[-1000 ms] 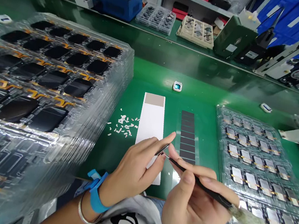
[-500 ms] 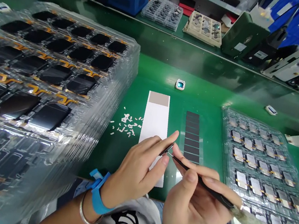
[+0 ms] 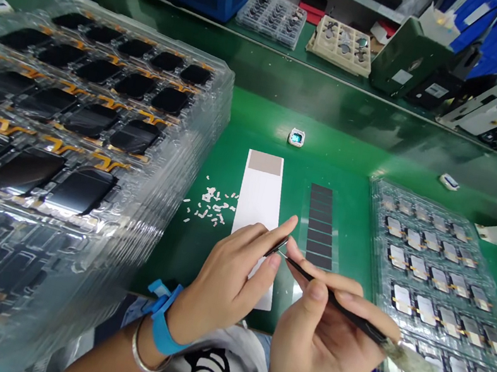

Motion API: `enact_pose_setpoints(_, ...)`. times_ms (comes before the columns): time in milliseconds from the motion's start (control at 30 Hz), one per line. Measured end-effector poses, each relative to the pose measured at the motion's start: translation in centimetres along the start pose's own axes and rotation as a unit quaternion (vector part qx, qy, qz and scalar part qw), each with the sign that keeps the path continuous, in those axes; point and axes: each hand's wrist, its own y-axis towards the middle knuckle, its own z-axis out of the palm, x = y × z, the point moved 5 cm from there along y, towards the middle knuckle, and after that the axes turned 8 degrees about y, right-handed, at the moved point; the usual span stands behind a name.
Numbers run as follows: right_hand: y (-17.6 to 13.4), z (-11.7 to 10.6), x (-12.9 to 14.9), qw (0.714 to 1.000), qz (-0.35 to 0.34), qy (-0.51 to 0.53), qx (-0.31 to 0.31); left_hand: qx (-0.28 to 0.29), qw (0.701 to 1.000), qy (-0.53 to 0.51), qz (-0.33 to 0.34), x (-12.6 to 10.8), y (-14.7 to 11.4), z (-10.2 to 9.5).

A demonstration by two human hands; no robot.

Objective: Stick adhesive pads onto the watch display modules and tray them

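Observation:
A small thin dark piece [image 3: 277, 246], seen nearly edge-on, is pinched between the fingers and thumb of my left hand [image 3: 235, 273]. It resembles the dark screens in the trays, but my fingers hide most of it. My right hand [image 3: 328, 335] is closed around a slim black tool [image 3: 357, 320] with a fine metal tip and a pale, rough-looking wrap toward its rear. That tip meets or nearly meets the edge of the dark piece. Below my hands lies a long white sheet [image 3: 260, 197] with a grey band at its far end.
At left rises a tall stack of clear trays [image 3: 224, 89] with dark screens. Small white scraps [image 3: 213, 205] litter the green bench. Right of the sheet lies a strip of dark rectangles [image 3: 318, 224]. Another tray stack [image 3: 379, 235] stands at right. A small white-framed part [image 3: 296, 137] sits farther back.
Both hands keep nearly the same pose, with the tool tip still at the dark piece. The view has shifted very slightly.

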Motion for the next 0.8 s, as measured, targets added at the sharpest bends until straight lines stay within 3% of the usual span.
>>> enact_pose_setpoints(800, 0.09, 0.3, 0.09, 1.0, -0.002, 0.007, 0.024, 0.001, 1.0, 0.013, -0.008, 0.04, -0.04, -0.1)
